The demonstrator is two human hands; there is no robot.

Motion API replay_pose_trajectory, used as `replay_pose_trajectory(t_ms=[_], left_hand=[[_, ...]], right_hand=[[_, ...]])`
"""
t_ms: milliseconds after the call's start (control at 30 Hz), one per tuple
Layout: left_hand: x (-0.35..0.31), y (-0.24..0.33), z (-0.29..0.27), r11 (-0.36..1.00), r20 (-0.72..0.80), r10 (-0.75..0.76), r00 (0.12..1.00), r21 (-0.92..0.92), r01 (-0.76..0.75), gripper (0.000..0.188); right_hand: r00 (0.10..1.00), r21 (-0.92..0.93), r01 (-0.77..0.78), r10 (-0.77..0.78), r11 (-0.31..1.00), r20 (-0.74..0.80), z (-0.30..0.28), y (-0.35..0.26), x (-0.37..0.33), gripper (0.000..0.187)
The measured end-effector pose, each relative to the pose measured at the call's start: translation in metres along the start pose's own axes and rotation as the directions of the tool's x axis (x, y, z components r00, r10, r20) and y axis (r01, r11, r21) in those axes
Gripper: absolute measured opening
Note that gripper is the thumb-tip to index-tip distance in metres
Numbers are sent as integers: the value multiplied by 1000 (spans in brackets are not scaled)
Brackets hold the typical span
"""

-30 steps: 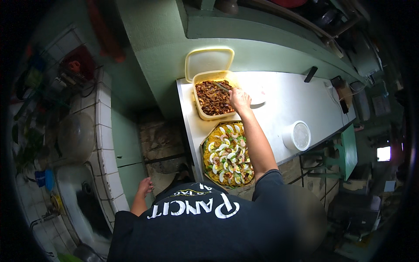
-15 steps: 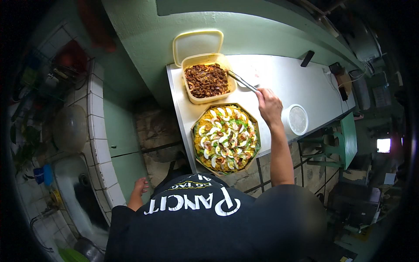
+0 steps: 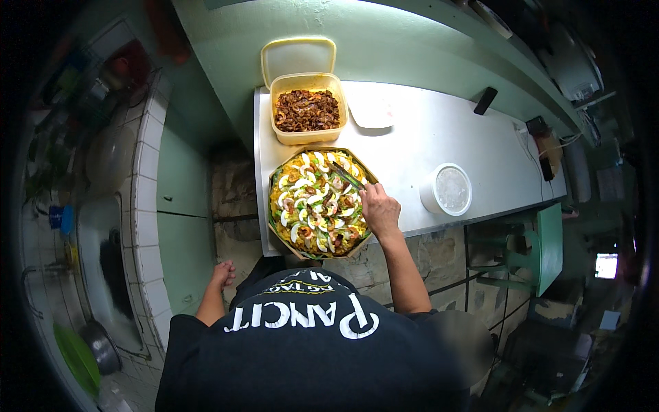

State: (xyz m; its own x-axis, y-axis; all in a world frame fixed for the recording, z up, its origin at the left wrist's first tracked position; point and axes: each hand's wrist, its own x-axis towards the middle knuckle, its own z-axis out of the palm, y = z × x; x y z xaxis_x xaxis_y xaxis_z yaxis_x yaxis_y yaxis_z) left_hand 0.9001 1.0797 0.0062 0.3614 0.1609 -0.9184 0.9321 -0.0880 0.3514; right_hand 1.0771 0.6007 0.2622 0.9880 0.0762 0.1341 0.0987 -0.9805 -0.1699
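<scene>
With the tongs [image 3: 348,176] slanting over the egg-topped noodles [image 3: 319,206], a low, light touch should serve best: too hard a press could shift the egg slices or crush the shrimp. Small amounts, spread evenly, would probably look neatest. The octagonal tray [image 3: 288,248] lies at the near edge of the desk [image 3: 405,165], so sideways pushing seems unwise. The open yellow container [image 3: 309,137] of brown pieces [image 3: 307,111] stands just beyond it — a short reach for the tongs.

The right hand [image 3: 381,208] has its grip closed around the tongs' upper end, fingers wrapped over the arms, by the tray's right side. The tips point away from the person, over the far part of the noodles; whether they pinch anything cannot be told. The left hand [image 3: 223,273] hangs away from the desk — fingers loosely curled, nothing visible in it.
</scene>
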Motion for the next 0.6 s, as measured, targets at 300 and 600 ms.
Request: replay_pose_trajectory(t_ms=[300,600], left_hand=[[-24,-112,3,991,-46,-103,994,76,106,29],[-33,-65,8,992,-118,-79,990,-107,66,27]], right_hand=[[999,50,-36,35,998,24,-25,30,-2,21],[997,80,-71,70,994,16,-38,35,0,22]])
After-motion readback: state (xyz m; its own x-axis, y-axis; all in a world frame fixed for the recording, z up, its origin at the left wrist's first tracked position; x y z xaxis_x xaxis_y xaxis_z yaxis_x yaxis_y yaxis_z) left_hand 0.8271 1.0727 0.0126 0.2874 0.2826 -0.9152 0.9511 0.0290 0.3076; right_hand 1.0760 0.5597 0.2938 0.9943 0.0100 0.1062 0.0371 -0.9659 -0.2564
